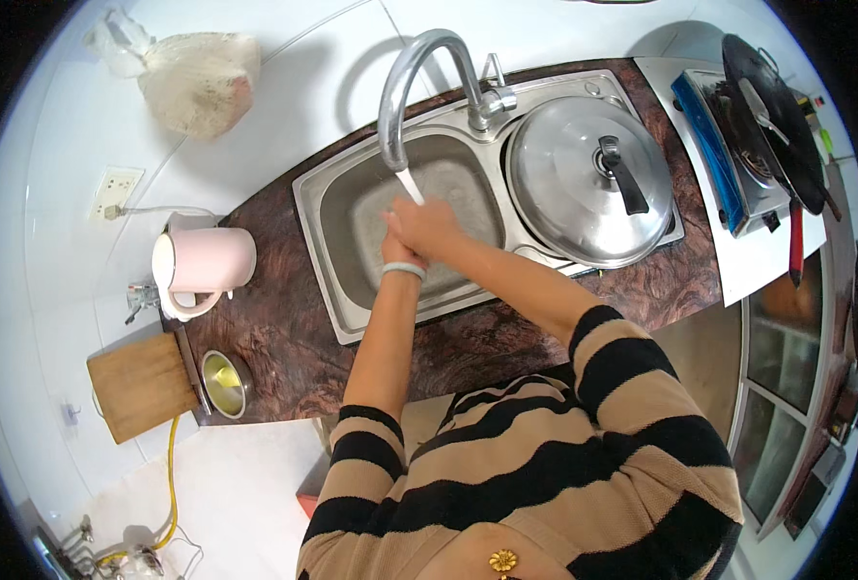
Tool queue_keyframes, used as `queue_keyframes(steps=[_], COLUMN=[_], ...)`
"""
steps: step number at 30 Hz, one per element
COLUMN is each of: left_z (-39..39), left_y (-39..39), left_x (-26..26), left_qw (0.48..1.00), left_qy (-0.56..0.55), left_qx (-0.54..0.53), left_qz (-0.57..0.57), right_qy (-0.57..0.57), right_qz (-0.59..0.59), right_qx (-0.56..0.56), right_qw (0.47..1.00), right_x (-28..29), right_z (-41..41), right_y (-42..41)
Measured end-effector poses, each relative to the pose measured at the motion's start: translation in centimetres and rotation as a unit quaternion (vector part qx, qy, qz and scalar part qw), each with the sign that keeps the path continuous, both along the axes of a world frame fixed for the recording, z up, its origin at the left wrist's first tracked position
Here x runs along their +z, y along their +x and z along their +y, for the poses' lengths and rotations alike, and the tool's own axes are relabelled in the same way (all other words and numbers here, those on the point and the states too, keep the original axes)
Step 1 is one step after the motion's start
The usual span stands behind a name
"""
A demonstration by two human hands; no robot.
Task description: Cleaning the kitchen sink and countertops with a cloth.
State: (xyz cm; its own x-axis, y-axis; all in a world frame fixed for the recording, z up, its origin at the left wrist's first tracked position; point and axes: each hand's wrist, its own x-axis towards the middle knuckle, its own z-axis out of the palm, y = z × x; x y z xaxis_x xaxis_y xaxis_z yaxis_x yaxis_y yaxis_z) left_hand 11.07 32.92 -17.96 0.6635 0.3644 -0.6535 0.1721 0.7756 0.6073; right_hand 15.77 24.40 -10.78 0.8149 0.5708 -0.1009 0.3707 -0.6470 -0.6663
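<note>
Water runs from the curved chrome faucet onto my hands, which are pressed together over the left basin of the stainless steel sink. My right hand lies across my left hand and hides part of it. A pale bracelet circles my left wrist. Neither hand shows any object in it, though the overlapping fingers are hard to make out. The faucet's lever stands raised at the back.
A large steel lid with a black handle covers the right basin. To the right, a wok tilts by a portable stove. Leftward are a pink electric kettle, a metal bowl, a cutting board and a hanging plastic bag.
</note>
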Motion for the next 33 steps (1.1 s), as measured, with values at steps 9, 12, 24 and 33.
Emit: queue_keyframes(steps=[9, 12, 24, 33], left_z=[-0.2, 1.2, -0.4, -3.7], left_y=[0.7, 0.4, 0.0, 0.2], left_x=[5.9, 6.0, 5.0, -1.5], left_qw=[0.992, 0.97, 0.997, 0.971], left_qy=[0.028, -0.011, 0.004, -0.171], left_qx=[-0.094, -0.195, -0.075, -0.067], left_qz=[-0.074, -0.144, -0.034, -0.156], right_qy=[0.053, 0.275, 0.292, 0.137], right_qz=[-0.045, 0.361, 0.313, 0.111], right_qx=[0.034, -0.119, -0.054, 0.016], right_qw=[0.997, 0.883, 0.902, 0.984], right_x=[-7.1, -6.5, 2.5, 4.1], right_z=[-4.8, -5.1, -3.8, -1.6], right_y=[7.8, 8.3, 4.7, -2.9])
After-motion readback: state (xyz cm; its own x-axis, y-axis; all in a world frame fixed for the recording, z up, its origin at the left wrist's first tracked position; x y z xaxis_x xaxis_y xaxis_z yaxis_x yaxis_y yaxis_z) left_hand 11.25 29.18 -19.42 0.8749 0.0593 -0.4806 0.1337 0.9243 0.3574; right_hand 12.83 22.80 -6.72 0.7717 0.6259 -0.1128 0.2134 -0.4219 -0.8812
